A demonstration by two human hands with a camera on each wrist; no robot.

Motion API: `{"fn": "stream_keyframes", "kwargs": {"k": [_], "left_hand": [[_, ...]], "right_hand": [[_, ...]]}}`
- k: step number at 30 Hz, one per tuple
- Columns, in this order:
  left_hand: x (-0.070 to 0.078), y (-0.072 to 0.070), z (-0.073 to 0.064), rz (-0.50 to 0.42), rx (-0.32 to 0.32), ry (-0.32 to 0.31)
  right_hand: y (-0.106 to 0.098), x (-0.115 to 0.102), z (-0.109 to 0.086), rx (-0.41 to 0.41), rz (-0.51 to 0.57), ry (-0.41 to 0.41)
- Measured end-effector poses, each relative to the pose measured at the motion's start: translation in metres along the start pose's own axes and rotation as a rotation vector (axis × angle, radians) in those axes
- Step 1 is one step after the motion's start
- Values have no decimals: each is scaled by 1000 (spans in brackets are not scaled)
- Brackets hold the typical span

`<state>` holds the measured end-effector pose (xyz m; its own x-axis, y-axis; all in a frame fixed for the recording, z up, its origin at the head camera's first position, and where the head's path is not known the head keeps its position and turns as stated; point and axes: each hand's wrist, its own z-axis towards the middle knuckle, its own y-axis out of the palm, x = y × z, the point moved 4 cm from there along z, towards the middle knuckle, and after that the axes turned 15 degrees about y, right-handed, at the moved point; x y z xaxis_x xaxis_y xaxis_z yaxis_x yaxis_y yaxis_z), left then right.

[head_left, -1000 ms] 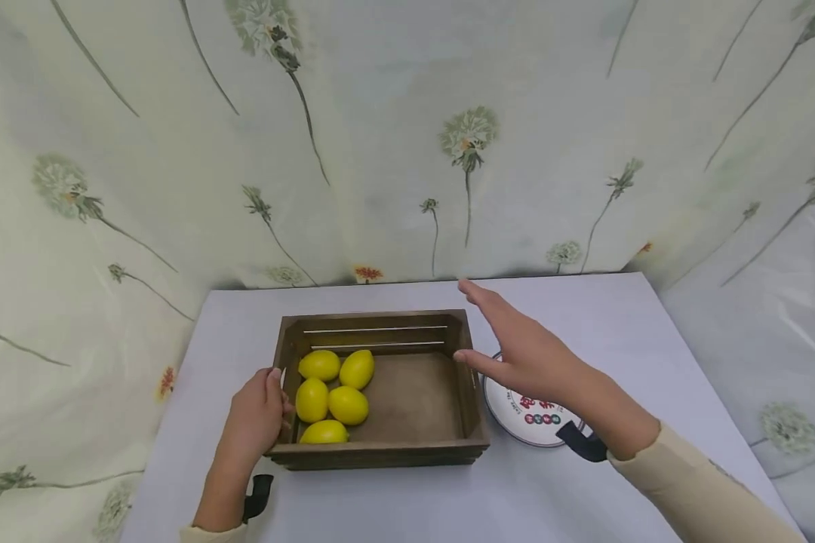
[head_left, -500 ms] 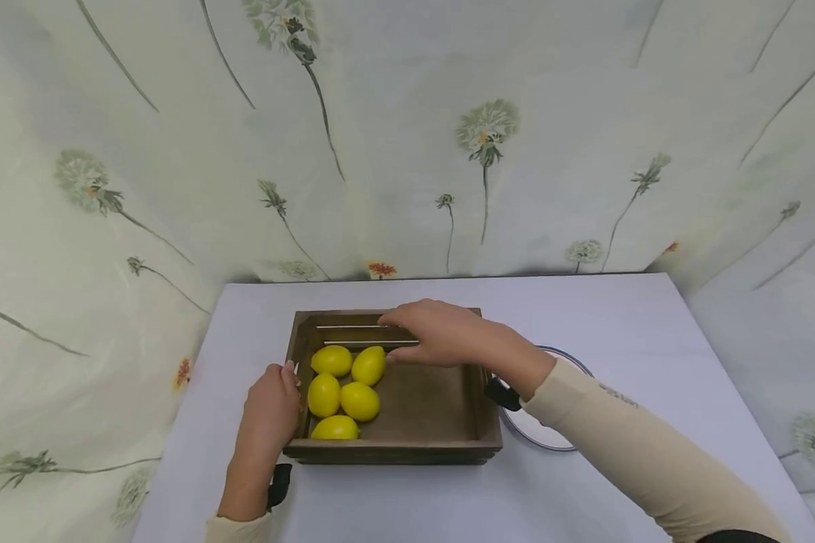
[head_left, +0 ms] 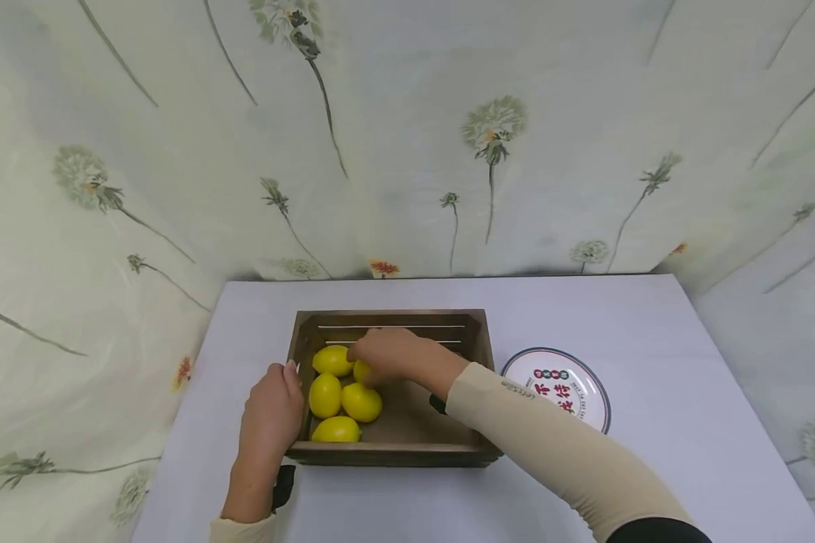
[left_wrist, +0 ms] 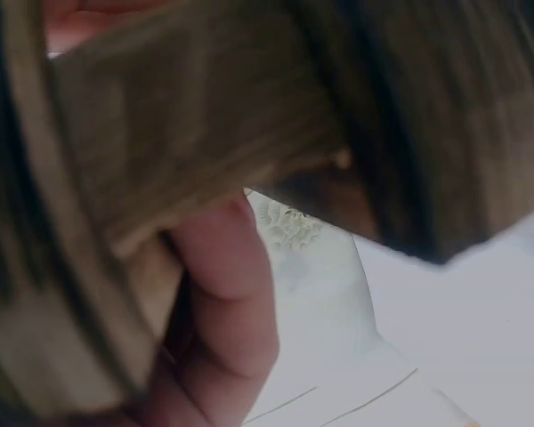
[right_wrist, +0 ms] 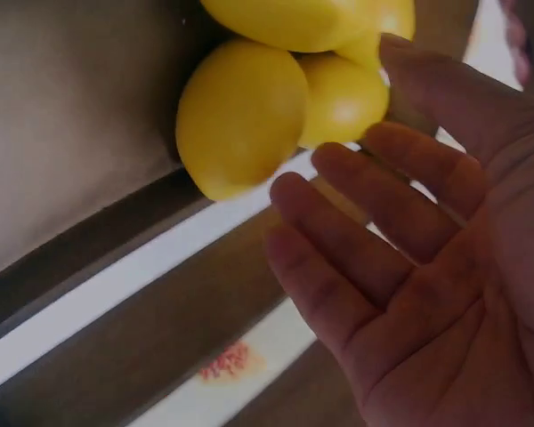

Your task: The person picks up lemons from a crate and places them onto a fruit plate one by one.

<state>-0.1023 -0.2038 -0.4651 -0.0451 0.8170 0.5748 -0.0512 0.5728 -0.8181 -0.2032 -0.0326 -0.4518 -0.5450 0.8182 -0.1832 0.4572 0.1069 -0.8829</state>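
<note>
My left hand (head_left: 270,411) grips the left end of a brown wooden crate (head_left: 394,455). In the left wrist view its fingers (left_wrist: 231,294) curl round a slat (left_wrist: 205,107) of that crate. Several yellow lemons (head_left: 362,403) lie in the crate's left half. My right hand (head_left: 401,358) is inside the crate, over the back lemons, and partly hides one lemon (head_left: 361,371). The right wrist view shows its fingers spread and slightly bent beside a lemon (right_wrist: 242,120), with a gap between palm and fruit.
A round white plate (head_left: 587,385) with red lettering and a dark rim lies right of the crate, partly behind the right sleeve (head_left: 550,430). Everything stands on a white table (head_left: 380,498). A flower-printed cloth (head_left: 394,151) hangs behind it.
My right hand has moved left from above the plate and down into the crate to the lemons. My left hand keeps its hold on the crate. The head view has shifted slightly.
</note>
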Motion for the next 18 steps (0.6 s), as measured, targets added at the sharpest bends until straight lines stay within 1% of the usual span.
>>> {"fn": "stream_keyframes", "kwargs": {"k": [3,5,10,14,18], "left_hand": [[1,-1,-1,-10,4,-5],[2,-2,0,-19,6,-6],[2,-3,-1,-37,10,-15],[2,-4,-1,-46,12,-21],[2,-4,0,-53,14,-23]], "right_hand": [[5,-3,7,0,-49,16],[7,-3,10,15,-87,18],[17,1,17,50,-161,27],[26,8,22,52,-160,33],[32,14,27,25,-117,46]]}}
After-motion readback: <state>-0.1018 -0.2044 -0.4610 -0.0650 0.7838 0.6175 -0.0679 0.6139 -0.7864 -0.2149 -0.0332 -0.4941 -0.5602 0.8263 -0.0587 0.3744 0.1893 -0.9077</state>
